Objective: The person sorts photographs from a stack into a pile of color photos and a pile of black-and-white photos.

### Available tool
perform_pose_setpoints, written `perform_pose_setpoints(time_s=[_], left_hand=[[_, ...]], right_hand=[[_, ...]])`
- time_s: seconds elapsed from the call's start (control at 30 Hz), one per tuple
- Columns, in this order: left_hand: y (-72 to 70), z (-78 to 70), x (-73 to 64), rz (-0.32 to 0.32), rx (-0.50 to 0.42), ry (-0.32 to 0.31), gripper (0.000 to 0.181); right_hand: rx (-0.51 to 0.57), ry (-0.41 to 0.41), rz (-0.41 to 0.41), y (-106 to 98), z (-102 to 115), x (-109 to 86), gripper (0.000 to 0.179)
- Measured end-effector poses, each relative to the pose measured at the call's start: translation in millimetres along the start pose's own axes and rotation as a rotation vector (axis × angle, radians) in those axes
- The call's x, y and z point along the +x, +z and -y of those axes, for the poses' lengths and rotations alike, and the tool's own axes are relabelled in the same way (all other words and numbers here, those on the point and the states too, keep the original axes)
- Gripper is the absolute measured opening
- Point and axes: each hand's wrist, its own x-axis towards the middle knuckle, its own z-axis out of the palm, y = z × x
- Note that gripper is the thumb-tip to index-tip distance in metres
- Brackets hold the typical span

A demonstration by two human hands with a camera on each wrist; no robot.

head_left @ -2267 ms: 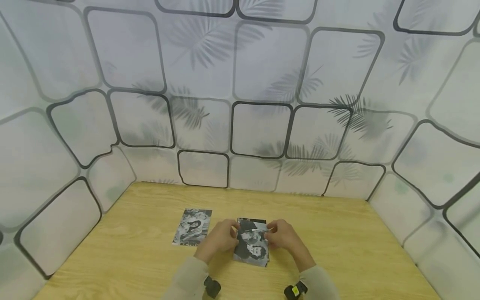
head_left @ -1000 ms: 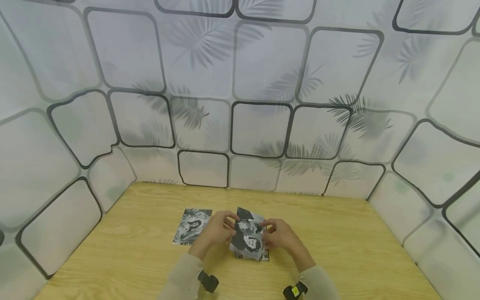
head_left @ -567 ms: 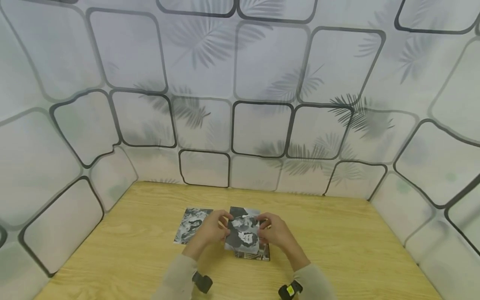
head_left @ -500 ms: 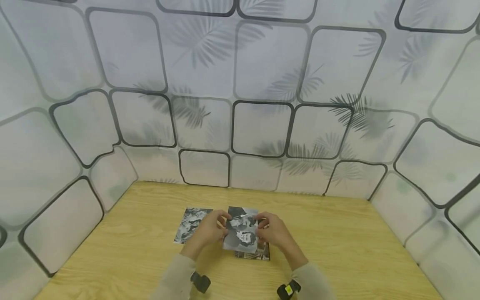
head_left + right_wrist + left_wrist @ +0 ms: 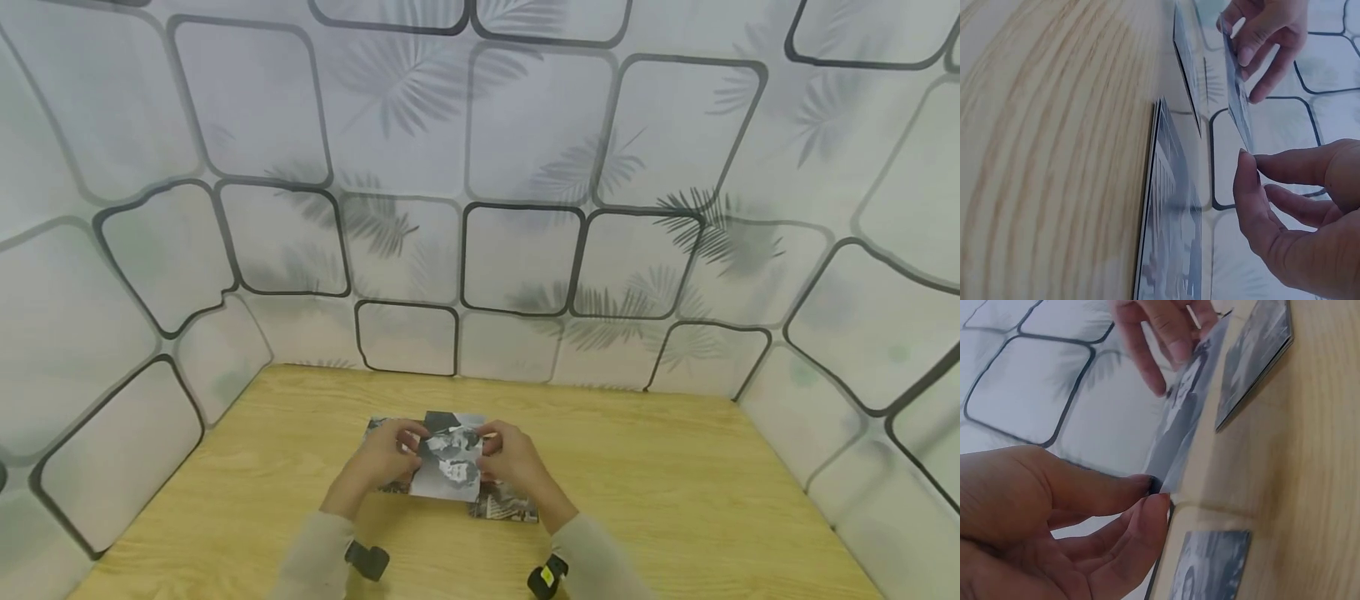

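Pinched at its side edges by the left hand [image 5: 380, 457] and right hand [image 5: 516, 457], the photo card [image 5: 448, 468] is raised above the table [image 5: 675, 467], long axis towards its far edge, left hand nearer the lone flat print [image 5: 1213, 565], right nearer the stack [image 5: 504, 505].

Held card [image 5: 447, 467], between left hand [image 5: 384, 454] and right hand [image 5: 510, 457]: reverse hidden in the head view; print blurred in both wrist views. Loose card [image 5: 1210, 565], below the left hand: largely covered in the head view, cut off by the lower edge in the left wrist view. Card stack [image 5: 504, 505], below the right hand: far part covered, number of cards too fine to tell. Sleeves [image 5: 311, 557], behind both hands: cut off by the head view's lower edge
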Motion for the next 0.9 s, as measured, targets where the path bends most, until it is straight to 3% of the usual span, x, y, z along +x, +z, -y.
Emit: perform_pose_setpoints(time_s=[0.37,0.9], left_hand=[[-31.9,9.3,0.1,0.029,0.027,0.015,0.042],[-44.8,23.8,2.8,-0.025,0.059,-0.044,0.044]], right_hand=[[0.112,-0.01,0.02,19.5,7.4,17.6,0.048],[0.049,-0.012,0.009,44.9,13.2,30.5,0.045]])
